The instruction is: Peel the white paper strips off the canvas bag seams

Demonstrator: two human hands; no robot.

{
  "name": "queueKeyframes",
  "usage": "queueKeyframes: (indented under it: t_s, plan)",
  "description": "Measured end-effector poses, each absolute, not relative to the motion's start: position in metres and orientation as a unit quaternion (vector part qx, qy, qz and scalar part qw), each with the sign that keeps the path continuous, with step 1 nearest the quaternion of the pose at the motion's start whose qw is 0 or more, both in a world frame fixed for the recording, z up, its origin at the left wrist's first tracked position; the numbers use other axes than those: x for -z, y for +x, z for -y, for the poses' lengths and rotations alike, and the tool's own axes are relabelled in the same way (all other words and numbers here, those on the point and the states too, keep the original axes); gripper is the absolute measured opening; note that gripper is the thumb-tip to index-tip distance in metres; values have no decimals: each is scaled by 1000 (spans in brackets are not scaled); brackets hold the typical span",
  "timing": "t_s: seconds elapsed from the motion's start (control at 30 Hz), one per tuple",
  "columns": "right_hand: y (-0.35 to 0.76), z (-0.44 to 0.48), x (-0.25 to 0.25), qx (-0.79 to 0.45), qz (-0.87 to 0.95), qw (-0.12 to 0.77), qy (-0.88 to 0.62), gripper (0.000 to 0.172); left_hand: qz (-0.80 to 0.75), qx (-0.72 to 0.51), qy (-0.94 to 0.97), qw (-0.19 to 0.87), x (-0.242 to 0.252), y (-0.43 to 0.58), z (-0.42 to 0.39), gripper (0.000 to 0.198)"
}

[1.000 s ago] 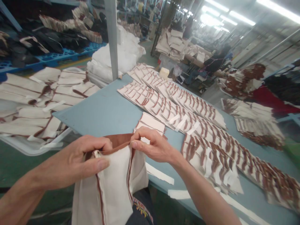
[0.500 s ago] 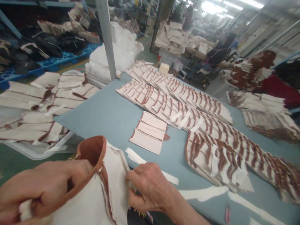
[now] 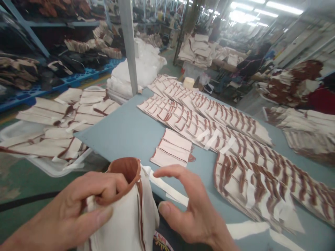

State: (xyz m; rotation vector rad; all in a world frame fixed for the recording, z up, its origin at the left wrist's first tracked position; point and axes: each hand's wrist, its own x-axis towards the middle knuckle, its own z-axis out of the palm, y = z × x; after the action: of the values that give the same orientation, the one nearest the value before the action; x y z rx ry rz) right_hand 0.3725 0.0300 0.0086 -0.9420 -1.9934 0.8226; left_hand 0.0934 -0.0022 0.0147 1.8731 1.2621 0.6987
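My left hand (image 3: 89,198) grips the rim of a leather boot shaft (image 3: 125,219), cream on one face and brown on the other. Its fingers reach inside the opening while the thumb presses on the cream face. The brown-edged seam runs down the front of the shaft. My right hand (image 3: 196,205) is just right of it, thumb and forefinger spread apart with nothing between them. The forefinger tip is near the shaft's upper edge; whether it touches, I cannot tell. A white strip (image 3: 170,191) lies on the table behind that hand.
On the blue-grey table (image 3: 117,129) lie a single flat cream panel (image 3: 171,148) and long overlapping rows of cream panels (image 3: 209,125). A bin (image 3: 49,169) heaped with similar pieces stands at left. A metal post (image 3: 129,48) rises at the table's far corner.
My right hand has let go of the shaft's edge and opened its fingers. The left hand and the shaft have shifted right in view, and the shaft stands more upright.
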Motion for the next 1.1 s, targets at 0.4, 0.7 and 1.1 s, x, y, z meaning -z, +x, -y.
queueKeyframes:
  t_s: [0.4, 0.7, 1.1]
  plan:
    - [313, -69, -20, -321, 869, 311, -212, 14, -502, -260, 706, 426, -27, 93, -15, 17]
    - [315, -86, -8, -585, 725, 272, -239, 6, -388, -328, 697, 506, -18, 65, -32, 22]
    - [315, -94, 16, -609, 690, 264, -287, 10, -447, -283, 693, 490, -21, 81, -39, 18]
